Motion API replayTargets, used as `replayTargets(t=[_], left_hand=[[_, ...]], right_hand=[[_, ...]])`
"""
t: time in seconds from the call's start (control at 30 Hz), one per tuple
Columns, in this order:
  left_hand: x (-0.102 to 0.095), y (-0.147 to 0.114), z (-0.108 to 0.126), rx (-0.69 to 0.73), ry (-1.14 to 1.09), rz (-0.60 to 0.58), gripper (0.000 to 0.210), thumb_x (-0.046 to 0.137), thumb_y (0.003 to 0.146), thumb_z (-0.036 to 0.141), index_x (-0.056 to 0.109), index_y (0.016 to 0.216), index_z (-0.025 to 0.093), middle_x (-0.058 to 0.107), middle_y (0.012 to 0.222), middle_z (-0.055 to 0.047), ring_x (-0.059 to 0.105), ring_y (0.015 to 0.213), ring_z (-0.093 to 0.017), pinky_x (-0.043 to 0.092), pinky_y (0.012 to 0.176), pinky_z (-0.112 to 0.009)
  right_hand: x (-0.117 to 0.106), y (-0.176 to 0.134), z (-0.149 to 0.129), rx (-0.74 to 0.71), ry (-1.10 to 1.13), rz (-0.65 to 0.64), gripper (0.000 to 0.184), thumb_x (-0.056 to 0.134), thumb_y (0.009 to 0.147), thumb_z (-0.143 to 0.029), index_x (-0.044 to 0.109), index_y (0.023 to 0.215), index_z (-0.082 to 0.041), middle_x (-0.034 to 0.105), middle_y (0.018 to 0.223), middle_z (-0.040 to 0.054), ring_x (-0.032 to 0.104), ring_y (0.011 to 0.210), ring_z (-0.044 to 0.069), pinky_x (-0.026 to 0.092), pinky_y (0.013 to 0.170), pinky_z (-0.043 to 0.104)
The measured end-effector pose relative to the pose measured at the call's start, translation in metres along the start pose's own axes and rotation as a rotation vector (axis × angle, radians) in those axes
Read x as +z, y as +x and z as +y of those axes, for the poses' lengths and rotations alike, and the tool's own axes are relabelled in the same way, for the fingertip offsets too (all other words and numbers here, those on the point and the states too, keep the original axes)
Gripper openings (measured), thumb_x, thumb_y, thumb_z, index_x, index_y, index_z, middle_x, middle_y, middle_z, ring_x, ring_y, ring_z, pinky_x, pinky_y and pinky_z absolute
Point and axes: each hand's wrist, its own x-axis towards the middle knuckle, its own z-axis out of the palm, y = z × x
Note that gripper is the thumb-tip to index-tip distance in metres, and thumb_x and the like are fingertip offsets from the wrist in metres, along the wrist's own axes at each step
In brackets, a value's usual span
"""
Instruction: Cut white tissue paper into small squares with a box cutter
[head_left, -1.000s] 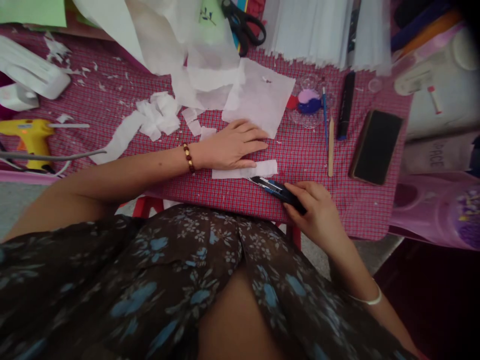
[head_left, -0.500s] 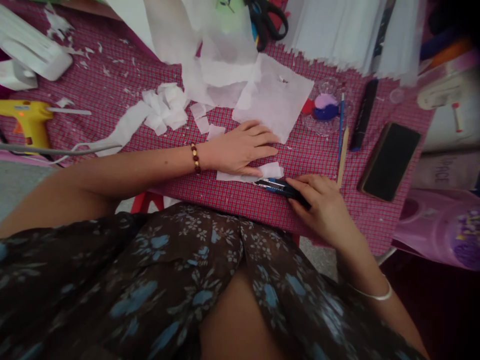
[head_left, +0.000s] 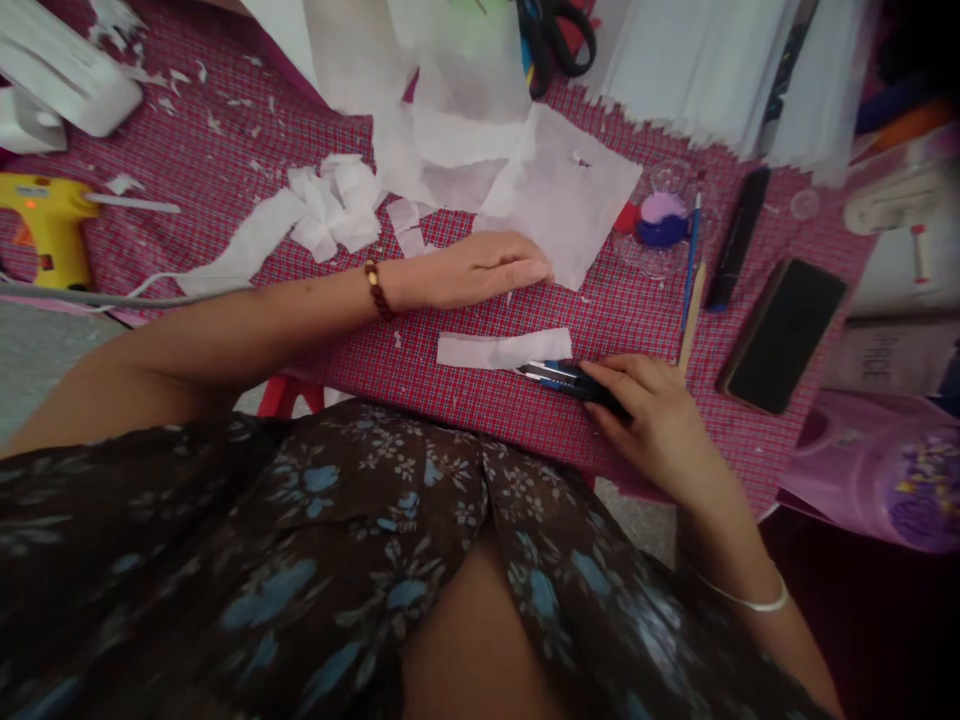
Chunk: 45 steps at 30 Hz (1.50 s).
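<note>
My right hand [head_left: 652, 415] grips a dark blue and black utility knife [head_left: 562, 380], its blade pointing left. The knife's tip touches or lies just over the lower edge of a white paper strip [head_left: 480, 349] on the checked cloth. Above that strip, my left hand [head_left: 487, 272] is stretched out with fingers extended close together, holding nothing that I can see. Its fingertips are at the lower edge of a white paper sheet [head_left: 559, 190]. Small cut paper pieces [head_left: 407, 225] lie just beyond the left wrist.
A yellow glue gun [head_left: 56, 225] with its cord lies at the left. Crumpled paper strips [head_left: 337, 205] sit nearer the middle. Black-handled scissors [head_left: 559, 40] are at the back. On the right are a clear dish [head_left: 637, 250], a black marker [head_left: 739, 240] and a phone [head_left: 784, 335].
My left hand has lifted off the paper strip and moved up and away, uncovering it. The right hand with the knife has hardly moved, and the view has shifted slightly.
</note>
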Motion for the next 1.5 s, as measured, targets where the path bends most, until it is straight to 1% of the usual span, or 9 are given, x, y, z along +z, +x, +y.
replayTargets(t=[0.1, 0.23, 0.33, 0.43, 0.57, 0.63, 0.73, 0.93, 1.5], left_hand=[[-0.006, -0.010, 0.001, 0.093, -0.097, -0.104, 0.050, 0.042, 0.100, 0.054, 0.067, 0.121, 0.016, 0.071, 0.124, -0.012, 0.063, 0.119, -0.025, 0.047, 0.108, -0.041], [0.006, -0.031, 0.007, 0.092, 0.093, -0.104, 0.055, 0.058, 0.092, 0.057, 0.063, 0.133, 0.020, 0.059, 0.146, -0.015, 0.050, 0.138, -0.033, 0.030, 0.121, -0.054], [0.019, -0.045, 0.021, -0.002, 0.236, -0.057, 0.053, 0.054, 0.096, 0.052, 0.059, 0.140, 0.021, 0.053, 0.153, -0.014, 0.044, 0.143, -0.034, 0.023, 0.124, -0.059], [0.023, -0.057, 0.042, -0.084, 0.346, -0.002, 0.050, 0.047, 0.101, 0.051, 0.059, 0.139, 0.020, 0.056, 0.150, -0.014, 0.046, 0.141, -0.034, 0.024, 0.123, -0.060], [0.025, -0.067, 0.061, -0.116, 0.399, 0.053, 0.053, 0.044, 0.101, 0.057, 0.059, 0.138, 0.023, 0.059, 0.147, -0.013, 0.048, 0.140, -0.034, 0.025, 0.123, -0.059], [0.029, -0.067, 0.059, -0.136, 0.408, 0.060, 0.052, 0.045, 0.101, 0.054, 0.058, 0.139, 0.021, 0.057, 0.149, -0.013, 0.047, 0.142, -0.034, 0.024, 0.124, -0.059], [0.036, -0.063, 0.041, -0.175, 0.414, 0.091, 0.051, 0.048, 0.101, 0.049, 0.055, 0.143, 0.022, 0.051, 0.154, -0.014, 0.042, 0.146, -0.034, 0.019, 0.125, -0.060], [0.040, -0.060, 0.010, -0.176, 0.373, 0.144, 0.058, 0.048, 0.099, 0.057, 0.048, 0.149, 0.028, 0.044, 0.160, -0.012, 0.037, 0.148, -0.035, 0.019, 0.124, -0.061], [0.038, -0.060, 0.012, -0.175, 0.371, 0.133, 0.058, 0.047, 0.099, 0.057, 0.049, 0.148, 0.027, 0.043, 0.161, -0.012, 0.036, 0.148, -0.035, 0.018, 0.124, -0.060]], right_hand=[[0.001, -0.005, -0.001, 0.013, 0.015, 0.019, 0.042, 0.058, 0.096, -0.025, 0.060, 0.138, -0.026, 0.068, 0.117, 0.0119, 0.063, 0.105, 0.032, 0.052, 0.089, 0.053], [0.005, -0.011, -0.003, 0.016, 0.010, 0.049, 0.043, 0.060, 0.095, -0.026, 0.059, 0.138, -0.024, 0.068, 0.113, 0.0123, 0.064, 0.103, 0.032, 0.053, 0.089, 0.052], [0.007, -0.013, -0.004, 0.014, 0.009, 0.055, 0.043, 0.061, 0.095, -0.025, 0.059, 0.138, -0.024, 0.068, 0.113, 0.0122, 0.064, 0.103, 0.032, 0.054, 0.089, 0.052], [0.006, -0.013, -0.005, 0.020, 0.034, 0.043, 0.045, 0.060, 0.095, -0.026, 0.058, 0.140, -0.027, 0.067, 0.115, 0.0121, 0.064, 0.106, 0.032, 0.054, 0.091, 0.053], [0.006, -0.012, -0.005, 0.011, 0.050, 0.038, 0.045, 0.060, 0.095, -0.026, 0.058, 0.141, -0.025, 0.066, 0.114, 0.0127, 0.063, 0.105, 0.032, 0.055, 0.092, 0.054], [0.006, -0.010, -0.006, 0.001, 0.041, 0.048, 0.044, 0.060, 0.095, -0.026, 0.059, 0.139, -0.023, 0.066, 0.113, 0.0132, 0.063, 0.104, 0.032, 0.056, 0.092, 0.053], [0.005, -0.008, -0.007, -0.006, 0.039, 0.051, 0.043, 0.059, 0.095, -0.025, 0.061, 0.138, -0.022, 0.066, 0.113, 0.0137, 0.063, 0.104, 0.032, 0.056, 0.092, 0.053], [0.001, -0.005, -0.004, 0.009, 0.016, 0.004, 0.044, 0.057, 0.096, -0.026, 0.059, 0.140, -0.025, 0.065, 0.115, 0.0132, 0.063, 0.105, 0.033, 0.054, 0.092, 0.055], [0.001, 0.011, 0.000, -0.029, 0.000, -0.025, 0.043, 0.054, 0.098, -0.024, 0.060, 0.140, -0.019, 0.064, 0.119, 0.0160, 0.060, 0.108, 0.033, 0.052, 0.094, 0.053]])
